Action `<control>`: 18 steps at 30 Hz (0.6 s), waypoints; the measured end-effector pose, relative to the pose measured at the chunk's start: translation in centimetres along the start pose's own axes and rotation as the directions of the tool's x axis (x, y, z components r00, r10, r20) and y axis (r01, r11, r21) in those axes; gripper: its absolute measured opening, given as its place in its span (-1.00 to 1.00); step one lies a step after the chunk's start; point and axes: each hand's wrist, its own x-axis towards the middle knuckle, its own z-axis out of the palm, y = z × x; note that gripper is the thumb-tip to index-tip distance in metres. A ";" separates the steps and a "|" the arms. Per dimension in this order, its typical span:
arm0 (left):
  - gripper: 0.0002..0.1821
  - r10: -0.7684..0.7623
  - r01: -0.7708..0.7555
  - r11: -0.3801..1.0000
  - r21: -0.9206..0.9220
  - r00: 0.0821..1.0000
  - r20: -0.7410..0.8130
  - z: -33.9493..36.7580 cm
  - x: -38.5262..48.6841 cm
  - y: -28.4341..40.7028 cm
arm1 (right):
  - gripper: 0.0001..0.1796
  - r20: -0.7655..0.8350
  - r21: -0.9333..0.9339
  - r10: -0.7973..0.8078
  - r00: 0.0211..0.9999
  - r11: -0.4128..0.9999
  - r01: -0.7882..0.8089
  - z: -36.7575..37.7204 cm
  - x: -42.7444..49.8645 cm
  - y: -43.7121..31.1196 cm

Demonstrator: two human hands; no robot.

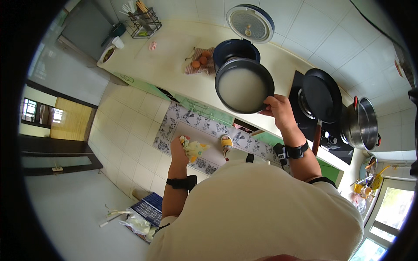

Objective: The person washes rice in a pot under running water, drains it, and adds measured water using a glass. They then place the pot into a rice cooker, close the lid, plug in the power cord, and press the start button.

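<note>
My right hand (277, 109) grips the rim of a dark rice cooker inner pot (271, 85), which holds cloudy whitish liquid; whether rice lies under it I cannot tell. The pot is held up at the front of the rice cooker (253, 53), overlapping its body in this view. The cooker's lid (249, 24) stands raised. Away from the counter, over the floor, my left hand (179, 150) is closed on a patterned yellow and white cloth (195, 149). Several eggs (203, 60) lie on a striped cloth (209, 68) beside the cooker.
To the right, a black frying pan (321, 96) sits on the gas stove (295, 94), beside a steel pot (365, 124) with red-trimmed handles. A wire utensil rack (143, 26), a white cup (118, 42) and a pink item (152, 45) are at the counter's left. A patterned mat (205, 130) lies underfoot.
</note>
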 end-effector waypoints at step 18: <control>-0.59 -0.085 -0.760 0.366 0.537 0.547 0.833 24.3 25.1 26.4 | -0.76 -0.370 0.161 -0.032 0.928 0.982 0.098 9.7 16.6 -3.3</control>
